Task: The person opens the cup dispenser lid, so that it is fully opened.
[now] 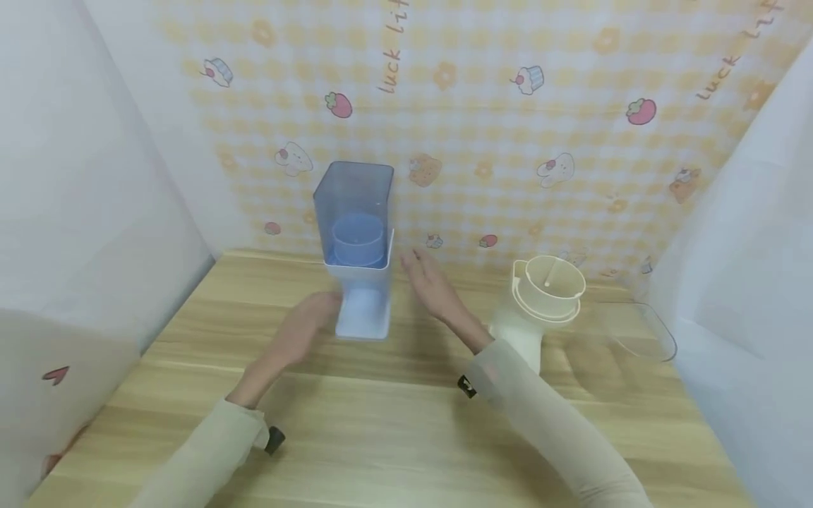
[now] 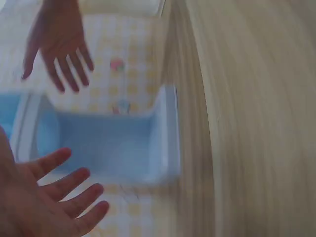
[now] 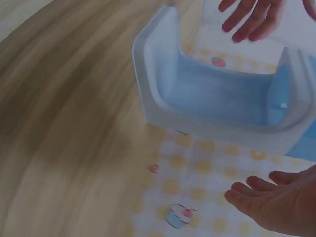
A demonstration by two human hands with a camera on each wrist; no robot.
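A blue dispenser stands upright on the table near the patterned wall. Its upper part is a clear, smoky, open-topped container with a round blue piece inside. My left hand is just left of its base, with fingers spread apart in the left wrist view. On the other side my right hand is held beside the dispenser, fingers extended, with a gap between them. The right wrist view shows the dispenser's hollow front between both hands. Neither hand holds anything.
To the right stands a cream dispenser base with a round collar on top, close to my right forearm. A clear, thin-rimmed panel lies at the table's right edge. Yellow-checked cloth covers the back, with white sheets at both sides.
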